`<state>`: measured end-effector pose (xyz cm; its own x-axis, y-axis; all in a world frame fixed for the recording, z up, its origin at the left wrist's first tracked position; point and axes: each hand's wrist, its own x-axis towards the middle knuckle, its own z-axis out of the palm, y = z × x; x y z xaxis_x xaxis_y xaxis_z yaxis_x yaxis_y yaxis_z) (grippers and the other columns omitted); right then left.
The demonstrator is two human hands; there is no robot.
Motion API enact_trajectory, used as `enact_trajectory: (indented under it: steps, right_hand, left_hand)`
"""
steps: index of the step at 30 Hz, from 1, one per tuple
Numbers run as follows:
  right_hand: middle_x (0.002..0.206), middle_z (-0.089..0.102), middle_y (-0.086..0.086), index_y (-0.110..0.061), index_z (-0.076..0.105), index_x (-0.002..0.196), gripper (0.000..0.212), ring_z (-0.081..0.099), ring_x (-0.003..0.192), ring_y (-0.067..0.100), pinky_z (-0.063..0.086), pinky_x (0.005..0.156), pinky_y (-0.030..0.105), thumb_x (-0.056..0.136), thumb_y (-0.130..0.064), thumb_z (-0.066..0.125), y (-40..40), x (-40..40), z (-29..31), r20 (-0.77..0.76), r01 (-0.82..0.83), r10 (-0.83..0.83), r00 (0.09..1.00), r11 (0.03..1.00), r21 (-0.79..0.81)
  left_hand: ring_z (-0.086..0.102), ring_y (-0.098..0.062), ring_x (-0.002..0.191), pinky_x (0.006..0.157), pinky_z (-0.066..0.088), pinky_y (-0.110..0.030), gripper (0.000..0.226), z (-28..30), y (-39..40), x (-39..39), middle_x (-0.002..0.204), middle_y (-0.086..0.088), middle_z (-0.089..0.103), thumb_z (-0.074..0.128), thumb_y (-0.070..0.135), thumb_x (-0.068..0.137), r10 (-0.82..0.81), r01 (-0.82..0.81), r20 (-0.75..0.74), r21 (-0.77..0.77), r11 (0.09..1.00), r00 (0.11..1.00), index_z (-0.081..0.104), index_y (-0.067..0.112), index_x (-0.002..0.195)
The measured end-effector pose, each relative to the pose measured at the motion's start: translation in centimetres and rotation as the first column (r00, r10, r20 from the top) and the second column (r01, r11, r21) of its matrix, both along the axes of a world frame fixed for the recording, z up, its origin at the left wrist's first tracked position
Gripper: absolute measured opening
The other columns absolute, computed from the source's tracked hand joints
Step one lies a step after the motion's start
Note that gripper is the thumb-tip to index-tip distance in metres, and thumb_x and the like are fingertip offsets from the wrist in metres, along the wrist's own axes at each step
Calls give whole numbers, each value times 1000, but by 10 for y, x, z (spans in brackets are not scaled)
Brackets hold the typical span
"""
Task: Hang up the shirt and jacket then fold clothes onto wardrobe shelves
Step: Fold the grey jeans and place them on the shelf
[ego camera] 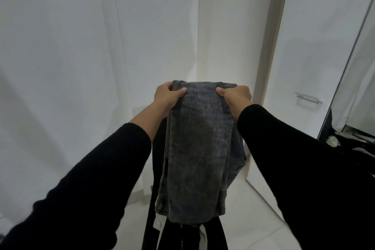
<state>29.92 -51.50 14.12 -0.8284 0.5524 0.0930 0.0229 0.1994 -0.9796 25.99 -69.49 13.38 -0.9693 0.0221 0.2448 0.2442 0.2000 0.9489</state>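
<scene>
- Fingers (178,91) of the left hand (167,98) were clamped on the top left corner of the folded grey jeans (197,148), thumb lying on the near face and the other fingers wrapped behind the fold.
- Right hand (236,95) pinched the top right corner the same way, thumb on the near face, knuckles turned outward.
- Both hands held the garment's upper edge stretched level between them, at the same height.
- From that edge the jeans hung straight down as a long folded panel between the two black sleeves (91,178).
- Behind them stood white wardrobe doors (60,46); one at the right carried a metal handle (308,98).
- White floor tiles (253,219) showed below.
</scene>
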Motion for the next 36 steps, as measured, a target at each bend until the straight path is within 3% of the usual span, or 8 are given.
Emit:
enact_trajectory:
  steps: [5,12,16,20,24,28,32,36]
  right_hand:
    - [110,57,1,-20,57,80,49,54,98,24,48,91,42,57,-56,79,14,-8,-12,-17,86,-86,996,996,37]
    - [95,65,0,-12,66,102,31,62,94,20,52,91,35,81,-34,73,9,9,-14,-124,-35,30,992,999,-34]
    - [91,62,-1,-9,66,102,31,60,93,19,52,89,32,81,-31,73,4,9,-16,-112,-67,61,992,996,-58]
    - [88,62,0,-10,64,92,24,60,91,19,52,86,31,81,-29,74,-1,9,-18,-93,-110,102,990,990,-91]
    - [89,60,1,-8,61,95,29,59,90,20,52,88,32,80,-30,74,-6,5,-23,-32,-131,127,991,984,-123]
    - [82,58,3,-7,54,81,28,59,80,19,54,86,34,82,-27,73,-10,-2,-38,75,-151,164,984,976,-156]
    - [86,59,5,0,57,105,38,58,83,21,52,79,31,84,-28,71,-13,-22,-80,204,-162,197,959,971,-177]
    - [114,62,11,-2,54,122,46,57,90,22,47,75,30,88,-30,65,-13,-46,-138,372,-166,221,902,971,-174]
  left_hand:
    - [59,-21,106,93,50,-33,43,0,12,0,118,-4,62,72,31,81,142,-154,-128,-87,984,982,56,12,116]
    - [58,-15,93,89,46,-31,50,5,10,7,96,5,59,80,36,70,241,-257,-222,-46,965,945,43,21,100]
    - [52,-8,90,88,27,-34,41,-2,5,10,91,13,58,76,42,72,346,-399,-323,-111,910,881,46,27,93]
    - [56,-5,80,83,45,-24,43,-7,-8,11,85,9,60,79,33,72,217,-238,-319,-28,971,923,46,23,98]
    - [57,-3,74,69,46,-12,48,-11,-16,10,79,10,57,80,30,72,176,-192,-331,-18,981,927,43,24,102]
    - [57,-5,77,80,50,-22,43,-29,-20,1,79,11,56,78,33,73,187,-211,-281,-57,976,941,46,25,101]
    - [58,-13,92,92,49,-31,43,-67,-25,-15,97,3,63,75,35,76,173,-190,-104,-179,965,979,55,21,111]
    - [52,-10,95,93,47,-29,40,-121,-27,-30,113,-2,62,72,26,81,165,-141,88,-232,963,982,58,16,118]
